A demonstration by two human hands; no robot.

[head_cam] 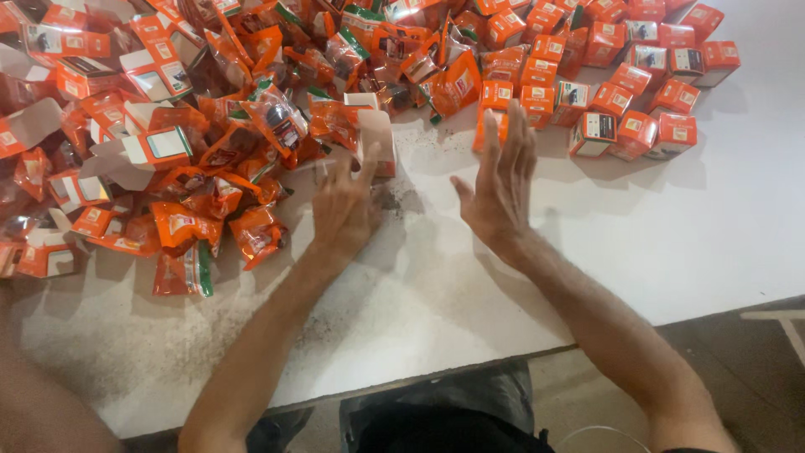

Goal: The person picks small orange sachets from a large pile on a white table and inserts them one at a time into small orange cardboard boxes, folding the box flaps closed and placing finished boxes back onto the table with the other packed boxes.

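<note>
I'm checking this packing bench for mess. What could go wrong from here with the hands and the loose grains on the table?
The left hand and right hand hover open over dark spilled grains; a sweep could spread them across the white table. The heaped orange pouches lie close and might get dusted. Closed orange boxes by the right fingertips could be knocked over.

I see orange boxes (635, 80) with white labels, shiny orange packets (256, 231) with green edges, and a white table (688, 226) with dark specks.
</note>
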